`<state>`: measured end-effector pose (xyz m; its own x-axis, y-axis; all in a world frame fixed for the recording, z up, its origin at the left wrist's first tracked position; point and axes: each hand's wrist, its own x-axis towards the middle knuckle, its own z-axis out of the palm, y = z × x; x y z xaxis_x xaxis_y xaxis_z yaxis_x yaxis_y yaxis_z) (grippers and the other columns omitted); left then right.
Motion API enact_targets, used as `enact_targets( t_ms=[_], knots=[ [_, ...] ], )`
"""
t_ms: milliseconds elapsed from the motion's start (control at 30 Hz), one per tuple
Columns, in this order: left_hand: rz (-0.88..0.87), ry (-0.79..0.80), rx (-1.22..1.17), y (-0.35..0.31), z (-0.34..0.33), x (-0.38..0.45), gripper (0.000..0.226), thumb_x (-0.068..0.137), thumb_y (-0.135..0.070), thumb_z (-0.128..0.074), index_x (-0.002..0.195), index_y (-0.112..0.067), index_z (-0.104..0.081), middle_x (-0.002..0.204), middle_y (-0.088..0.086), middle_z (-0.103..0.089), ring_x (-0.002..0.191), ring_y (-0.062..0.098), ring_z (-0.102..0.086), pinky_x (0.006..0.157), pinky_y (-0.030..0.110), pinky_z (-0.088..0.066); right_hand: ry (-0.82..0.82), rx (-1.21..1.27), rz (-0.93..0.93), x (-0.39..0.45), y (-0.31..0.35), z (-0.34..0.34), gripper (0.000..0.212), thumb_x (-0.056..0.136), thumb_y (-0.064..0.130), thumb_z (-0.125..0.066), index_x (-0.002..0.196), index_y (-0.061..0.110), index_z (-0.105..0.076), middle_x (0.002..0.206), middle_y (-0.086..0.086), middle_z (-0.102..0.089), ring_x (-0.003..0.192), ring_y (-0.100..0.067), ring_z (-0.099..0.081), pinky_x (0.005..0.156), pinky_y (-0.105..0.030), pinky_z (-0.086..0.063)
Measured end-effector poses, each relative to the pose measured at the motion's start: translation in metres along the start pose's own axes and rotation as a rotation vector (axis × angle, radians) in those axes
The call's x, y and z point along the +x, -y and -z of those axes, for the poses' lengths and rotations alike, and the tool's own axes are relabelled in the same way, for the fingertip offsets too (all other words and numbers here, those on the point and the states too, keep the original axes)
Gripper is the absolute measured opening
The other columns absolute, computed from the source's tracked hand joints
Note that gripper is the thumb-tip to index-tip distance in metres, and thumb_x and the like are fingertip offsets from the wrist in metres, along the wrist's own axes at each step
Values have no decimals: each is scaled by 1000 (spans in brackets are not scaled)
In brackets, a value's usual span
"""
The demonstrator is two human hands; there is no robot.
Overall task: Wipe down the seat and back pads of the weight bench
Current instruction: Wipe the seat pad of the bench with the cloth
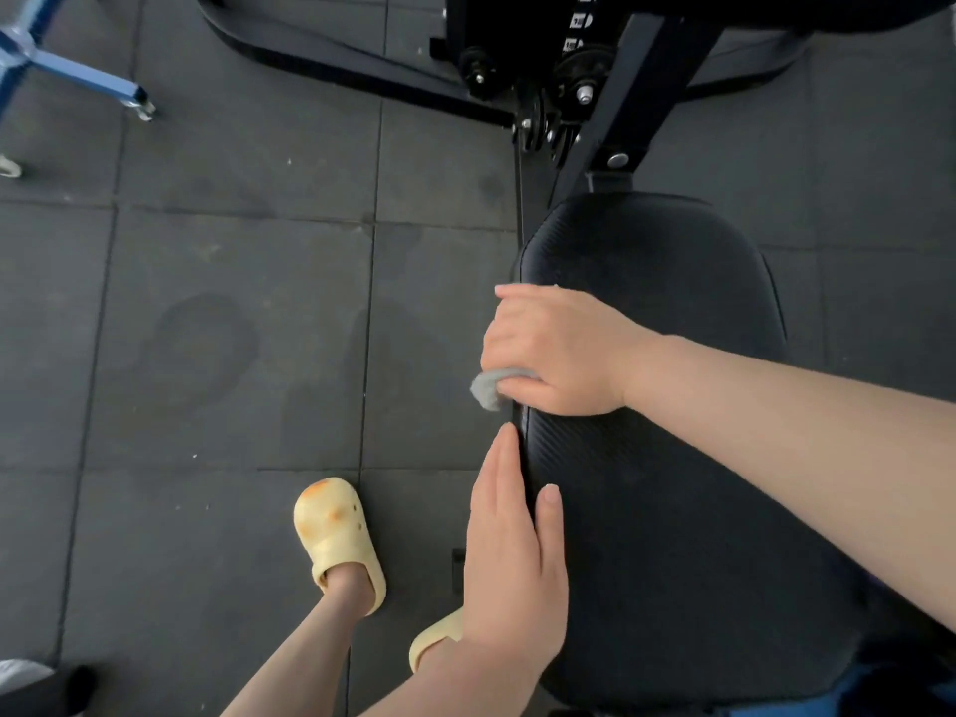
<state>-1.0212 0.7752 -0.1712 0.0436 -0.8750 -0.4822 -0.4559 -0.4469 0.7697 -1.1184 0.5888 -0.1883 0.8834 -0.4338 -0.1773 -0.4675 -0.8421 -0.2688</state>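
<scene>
The weight bench lies lengthwise on the right, with a black textured seat pad [652,245] farther away and a longer black back pad [672,535] nearer me. My right hand [553,349] is closed on a small grey cloth [491,388] and presses it against the left edge of the bench, where the two pads meet. My left hand [512,561] rests flat along the left side of the back pad, thumb on top, fingers down the edge, holding nothing.
The black bench frame [615,95] with bolts and pulleys stands beyond the seat pad. Dark rubber floor tiles [233,328] spread to the left. My feet in yellow clogs [336,540] stand beside the bench. A blue metal frame leg [93,77] sits at the top left.
</scene>
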Motion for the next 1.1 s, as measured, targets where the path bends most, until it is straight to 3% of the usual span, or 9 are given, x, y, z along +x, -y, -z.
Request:
enact_targets(
  t_ms=[133, 300, 367, 467, 567, 667, 867, 1000, 1100],
  knots=[
    [-2, -80, 57, -1, -9, 4, 55, 92, -55, -20, 142, -48, 1, 138, -45, -1, 130, -25, -3, 98, -6, -5, 158, -20, 87, 12, -23, 20, 35, 93, 41, -35, 99, 25, -66, 98, 9, -66, 102, -14, -57, 118, -33, -14],
    [-9, -146, 72, 6, -15, 6, 59, 85, -59, -16, 141, -47, -6, 142, -38, -12, 129, -25, -9, 93, -9, -11, 34, -4, -208, 36, -52, 21, 27, 91, 29, -44, 100, 22, -68, 92, 3, -64, 96, -20, -54, 115, -36, -22],
    [-25, -159, 80, 8, -17, 7, 60, 86, -56, -19, 143, -41, -10, 144, -32, -18, 127, -26, -9, 93, -9, -11, 41, -12, -94, 32, -42, 14, 27, 86, 28, -44, 91, 20, -69, 83, 2, -64, 86, -22, -55, 107, -40, -33],
    [-25, -180, 97, 11, -19, 9, 61, 87, -52, -24, 146, -34, -19, 144, -25, -25, 126, -26, -12, 94, -9, -11, 85, -3, -2, 32, -42, 18, 31, 89, 33, -40, 94, 21, -68, 87, 2, -65, 89, -22, -56, 110, -38, -29],
    [-36, -187, 134, 12, -20, 9, 60, 89, -49, -25, 147, -33, -20, 144, -25, -26, 127, -26, -11, 95, -7, -14, -10, -21, -257, 34, -72, 28, 31, 96, 35, -39, 106, 20, -64, 101, 2, -65, 102, -23, -53, 100, -28, -27],
    [-43, -187, 146, 12, -19, 8, 59, 89, -52, -21, 146, -43, -8, 143, -34, -17, 128, -25, -10, 99, 0, -15, -84, 209, -667, 22, -93, 31, 26, 96, 35, -41, 108, 22, -60, 104, 3, -59, 112, -22, -47, 85, -34, -33],
    [-35, -83, 66, 4, -10, 7, 55, 95, -49, -20, 146, -43, 1, 145, -38, -6, 133, -22, -5, 104, -3, -5, -353, 556, -816, -6, -44, 21, 34, 99, 20, -45, 132, 22, -54, 138, 6, -52, 130, -13, -42, 106, -32, -33],
    [-17, 31, 28, -1, 3, 7, 60, 90, -51, -21, 143, -47, 8, 143, -43, 0, 131, -26, 0, 101, -5, -2, -300, 561, -728, -60, 4, 4, 37, 99, 17, -47, 135, 23, -52, 149, 10, -41, 140, -2, -27, 110, -9, -15],
    [-71, 106, 67, 2, 16, 8, 58, 95, -45, -26, 143, -46, 6, 148, -38, 0, 133, -23, 1, 104, -1, -2, -311, 571, -758, -85, 49, -5, 39, 99, 17, -47, 137, 22, -51, 149, 9, -40, 140, -1, -25, 111, -8, -13]
  ],
)
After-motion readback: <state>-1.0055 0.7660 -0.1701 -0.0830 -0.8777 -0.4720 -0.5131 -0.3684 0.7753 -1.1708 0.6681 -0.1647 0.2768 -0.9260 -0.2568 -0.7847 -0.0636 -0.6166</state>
